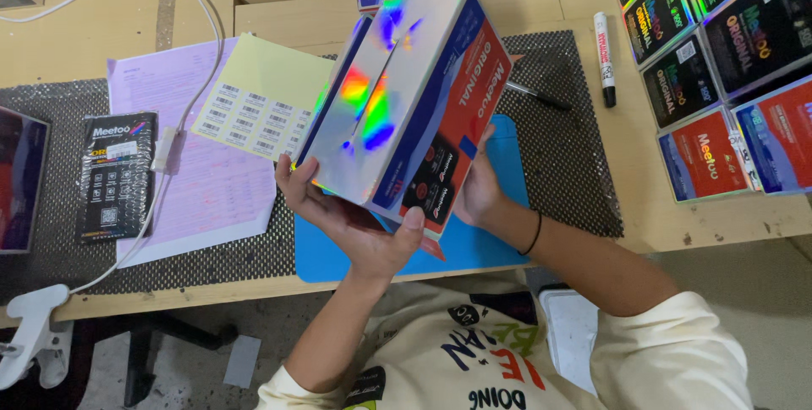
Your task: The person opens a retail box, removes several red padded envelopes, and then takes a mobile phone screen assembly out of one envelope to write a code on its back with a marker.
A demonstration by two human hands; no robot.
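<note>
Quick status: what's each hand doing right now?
Left hand: closed on the holographic box, palm beneath, thumb on its lower edge.
Right hand: gripping the same box's red side.

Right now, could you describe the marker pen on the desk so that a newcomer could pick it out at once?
Start at the wooden desk and look to its right side, between the black mesh mat and the stack of glossy boxes. There the marker pen lies alone on bare wood. It is the only white-barrelled pen with a black cap; the other pen, on the mat, is slim and dark.
</note>
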